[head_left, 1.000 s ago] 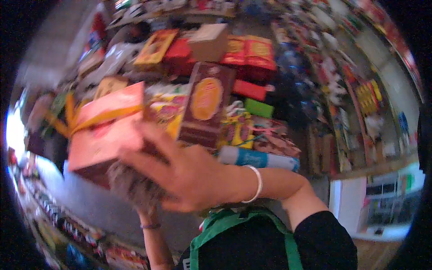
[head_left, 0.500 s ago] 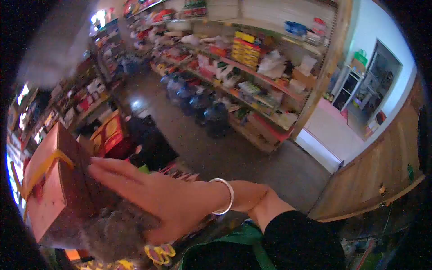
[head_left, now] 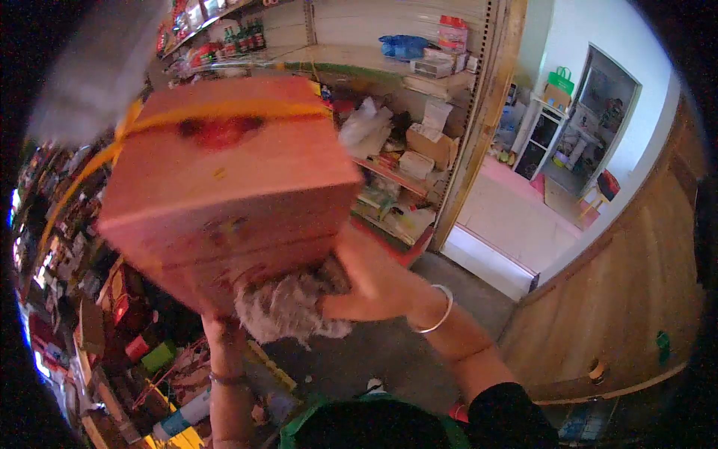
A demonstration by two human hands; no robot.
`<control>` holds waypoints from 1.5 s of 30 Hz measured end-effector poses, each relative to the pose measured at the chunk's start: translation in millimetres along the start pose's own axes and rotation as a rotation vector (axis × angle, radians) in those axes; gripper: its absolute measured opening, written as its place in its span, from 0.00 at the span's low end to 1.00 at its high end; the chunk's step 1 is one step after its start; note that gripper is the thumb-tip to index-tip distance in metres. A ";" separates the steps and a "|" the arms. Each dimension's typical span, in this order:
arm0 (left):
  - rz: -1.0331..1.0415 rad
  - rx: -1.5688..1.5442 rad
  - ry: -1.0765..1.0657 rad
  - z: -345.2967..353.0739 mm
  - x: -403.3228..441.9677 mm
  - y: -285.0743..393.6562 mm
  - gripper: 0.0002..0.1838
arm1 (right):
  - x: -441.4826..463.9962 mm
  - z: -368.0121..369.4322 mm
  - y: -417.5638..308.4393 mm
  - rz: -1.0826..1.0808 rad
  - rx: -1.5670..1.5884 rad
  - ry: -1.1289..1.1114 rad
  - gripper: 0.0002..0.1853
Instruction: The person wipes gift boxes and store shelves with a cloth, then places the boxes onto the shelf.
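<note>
A large pinkish-red box point(head_left: 239, 179) with an orange ribbon point(head_left: 224, 112) is held up in front of me, its near side facing down toward my arms. My left hand point(head_left: 223, 323) supports it from underneath, with most of its fingers hidden behind the box. At the lower right edge of the box, my right hand point(head_left: 378, 280), with a silver bangle point(head_left: 443, 310) on the wrist, presses a grey fluffy cloth point(head_left: 288, 307) near the box's lower side.
Shelves with goods point(head_left: 404, 176) stand behind the box. A doorway point(head_left: 609, 112) and a white rack point(head_left: 542, 138) are at the right, above a wooden panel point(head_left: 591, 299). Boxes and packets, including a green one point(head_left: 158, 357), lie at the lower left.
The box has moved right and up, nearer the middle of the view, with both hands at it. The view has swung right toward the doorway. My left hand shows again below the box.
</note>
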State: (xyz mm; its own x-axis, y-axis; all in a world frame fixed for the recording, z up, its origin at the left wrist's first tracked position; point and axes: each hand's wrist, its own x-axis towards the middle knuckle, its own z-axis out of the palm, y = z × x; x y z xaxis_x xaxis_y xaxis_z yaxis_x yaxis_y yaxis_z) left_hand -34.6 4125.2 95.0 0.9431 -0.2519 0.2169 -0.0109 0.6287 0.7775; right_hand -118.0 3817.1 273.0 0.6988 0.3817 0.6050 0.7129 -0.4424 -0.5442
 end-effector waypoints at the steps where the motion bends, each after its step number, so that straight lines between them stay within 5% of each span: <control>1: -0.005 0.004 -0.010 12.6 21.7 -4.1 0.52 | -2.0 -18.2 5.4 0.032 -0.035 -0.012 0.47; 4: -0.036 -0.025 -0.076 70.9 73.7 -6.8 0.54 | 5.5 -43.3 18.0 0.001 0.026 0.222 0.31; 8: 0.054 0.178 -0.192 121.9 136.9 -7.5 0.57 | 21.5 -86.2 37.7 0.040 -0.192 0.262 0.30; 18: 0.340 0.123 -0.756 200.3 388.1 9.0 0.55 | 146.4 -167.7 123.4 -0.108 -0.723 0.423 0.27; 27: 0.360 0.163 -1.031 270.5 604.0 6.3 0.52 | 249.0 -251.2 193.2 0.105 -0.968 0.548 0.25; 37: 0.276 0.270 -1.118 331.6 689.5 -30.4 0.54 | 261.5 -308.3 272.4 -0.011 -0.988 0.556 0.24; 45: 0.249 0.346 -1.171 346.5 746.4 -70.3 0.57 | 270.3 -321.4 317.8 0.182 -0.953 0.518 0.26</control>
State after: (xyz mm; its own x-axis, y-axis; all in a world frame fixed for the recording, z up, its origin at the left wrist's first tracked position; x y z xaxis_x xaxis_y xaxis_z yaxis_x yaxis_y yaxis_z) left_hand 555.1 3638.1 406.7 0.0422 -0.7695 0.6373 -0.4013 0.5711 0.7161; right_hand 278.2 3518.8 450.4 0.5202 -0.0414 0.8530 0.1072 -0.9878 -0.1134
